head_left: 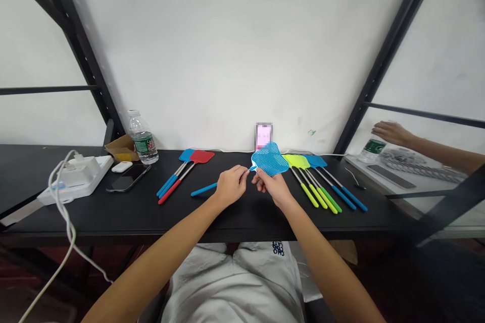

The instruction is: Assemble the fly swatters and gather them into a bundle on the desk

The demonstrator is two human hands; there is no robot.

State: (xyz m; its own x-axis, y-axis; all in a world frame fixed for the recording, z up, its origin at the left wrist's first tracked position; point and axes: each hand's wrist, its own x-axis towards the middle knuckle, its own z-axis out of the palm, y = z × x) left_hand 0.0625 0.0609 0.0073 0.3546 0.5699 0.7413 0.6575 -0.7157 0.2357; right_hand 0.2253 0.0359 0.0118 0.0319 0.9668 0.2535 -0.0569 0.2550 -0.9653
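Observation:
A blue fly swatter (270, 160) is held level above the black table (242, 227), its mesh head to the right and its blue handle sticking out to the left. My left hand (232, 185) is closed round its rod, close to the neck. With thumb and fingers, my right hand (276, 186) grips the lower edge of the head. To the left lie a red fly swatter (202, 156) and blue fly swatters (166, 185). On the right is a row of yellow fly swatters (309, 195), a green handle (331, 199) and blue fly swatters (344, 197).
A phone (263, 136) leans on the wall behind the swatter. At the left stand a water bottle (142, 139), a brown box (123, 148), a white case (122, 166), a dark phone (129, 178) and a power strip (76, 180) with cables. Another person's arm (424, 144) shows at the right.

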